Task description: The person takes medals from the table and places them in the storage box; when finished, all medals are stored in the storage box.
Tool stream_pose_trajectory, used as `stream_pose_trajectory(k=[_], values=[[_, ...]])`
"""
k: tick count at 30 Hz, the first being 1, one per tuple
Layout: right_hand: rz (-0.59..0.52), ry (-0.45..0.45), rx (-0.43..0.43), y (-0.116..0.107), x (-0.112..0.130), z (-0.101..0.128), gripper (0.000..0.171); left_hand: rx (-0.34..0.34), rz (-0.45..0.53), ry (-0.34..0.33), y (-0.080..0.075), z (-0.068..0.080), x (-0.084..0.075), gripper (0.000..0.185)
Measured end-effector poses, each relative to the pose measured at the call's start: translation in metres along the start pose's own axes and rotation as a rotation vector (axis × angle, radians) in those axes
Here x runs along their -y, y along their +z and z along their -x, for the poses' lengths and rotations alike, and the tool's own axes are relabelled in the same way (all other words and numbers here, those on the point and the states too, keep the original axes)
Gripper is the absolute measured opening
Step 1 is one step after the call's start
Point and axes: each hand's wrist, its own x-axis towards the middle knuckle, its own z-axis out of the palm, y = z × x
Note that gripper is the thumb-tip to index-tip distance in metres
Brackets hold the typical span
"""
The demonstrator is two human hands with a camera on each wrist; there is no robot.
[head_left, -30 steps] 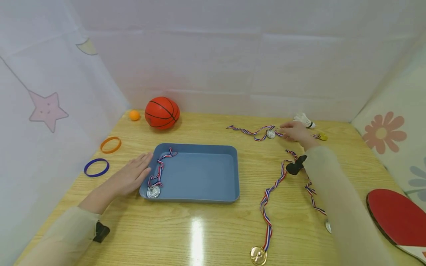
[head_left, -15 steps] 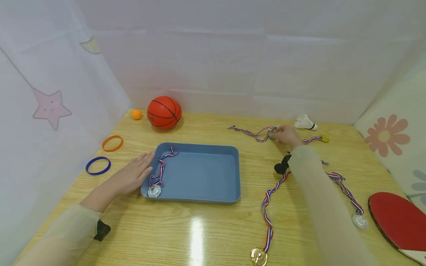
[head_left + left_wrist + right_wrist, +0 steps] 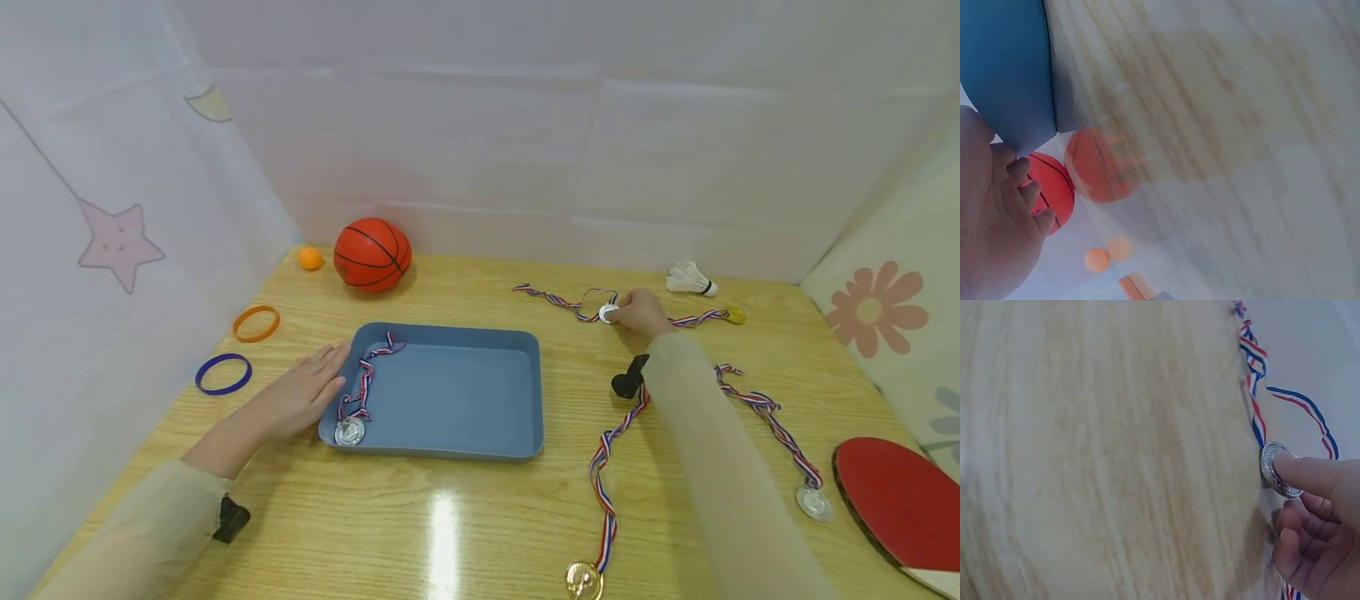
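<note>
My right hand (image 3: 645, 314) pinches a silver medal (image 3: 607, 313) at the back right of the table. In the right wrist view the thumb lies over the face of the medal (image 3: 1270, 464), which is tilted up on edge. Its red, white and blue ribbon (image 3: 1256, 415) trails away along the table, with one loop arching up. On the other side, my left hand (image 3: 303, 396) lies with straight fingers against the left wall of a blue-grey tray (image 3: 457, 400). Inside that tray, along its left side, is another silver medal (image 3: 349, 432) with its ribbon.
Gold medal (image 3: 584, 580) lies in front; another silver medal (image 3: 813, 502) is near a red paddle (image 3: 896, 500). A yellow medal (image 3: 734, 316) and shuttlecock (image 3: 690, 279) sit back right. Back left are a basketball (image 3: 372, 255), orange ball (image 3: 310, 257) and wristbands, orange (image 3: 257, 337) and purple (image 3: 223, 392).
My right hand has moved left and slightly down onto the silver medal, taken it between thumb and fingers and tipped it up. My left hand stays at the tray.
</note>
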Motion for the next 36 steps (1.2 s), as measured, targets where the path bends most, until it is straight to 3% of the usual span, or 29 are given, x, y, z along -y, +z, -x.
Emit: stream_pose_trajectory(k=[4, 15, 20, 23, 26, 31, 36], values=[[-0.083, 0.005, 0.040, -0.002, 0.007, 0.007, 0.018, -0.002, -0.003, 0.002, -0.001, 0.000, -0.001, 0.055], [-0.565, -0.009, 0.246, -0.011, 0.012, 0.014, 0.042, -0.004, -0.005, 0.005, -0.001, -0.001, -0.001, 0.054], [-0.861, -0.002, 0.310, -0.018, 0.024, 0.017, 0.030, 0.002, -0.008, 0.003, -0.001, -0.001, 0.000, 0.054], [-0.975, -0.025, 0.342, -0.023, 0.031, 0.018, 0.023, -0.002, -0.006, 0.005, -0.002, -0.001, -0.001, 0.054], [-0.995, -0.045, 0.340, -0.027, 0.036, 0.022, 0.021, -0.011, -0.008, 0.010, -0.002, -0.002, -0.002, 0.054], [-0.891, -0.032, 0.277, -0.033, 0.044, 0.029, 0.018, 0.000, -0.006, 0.002, -0.002, -0.002, -0.002, 0.055], [-0.853, -0.061, 0.216, -0.040, 0.055, 0.034, 0.015, 0.009, -0.009, -0.003, -0.001, -0.003, -0.002, 0.055]])
